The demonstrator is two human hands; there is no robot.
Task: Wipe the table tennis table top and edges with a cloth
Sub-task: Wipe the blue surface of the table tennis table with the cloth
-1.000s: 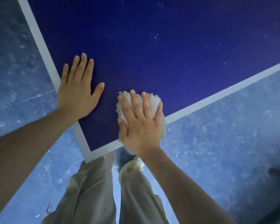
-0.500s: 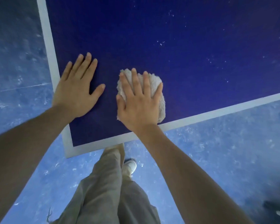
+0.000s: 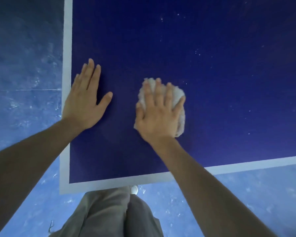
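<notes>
The dark blue table tennis table [image 3: 212, 82] fills the upper right, with a pale border line along its left and near edges. Its near left corner lies just in front of my legs. A fluffy white cloth [image 3: 177, 100] lies on the top a little in from that corner. My right hand [image 3: 158, 115] presses flat on the cloth with fingers straight and spread, covering most of it. My left hand [image 3: 85, 100] rests flat on the bare table top beside the left border line, fingers straight. Small white specks dot the surface farther right.
A scuffed blue floor [image 3: 24, 65] surrounds the table on the left and below. My grey trousers [image 3: 109, 212] and a white shoe tip [image 3: 134, 189] stand right at the table's near edge.
My right hand has slid the cloth away from the near edge and to the right, farther onto the table top. The left hand stays flat near the left border; the view has turned.
</notes>
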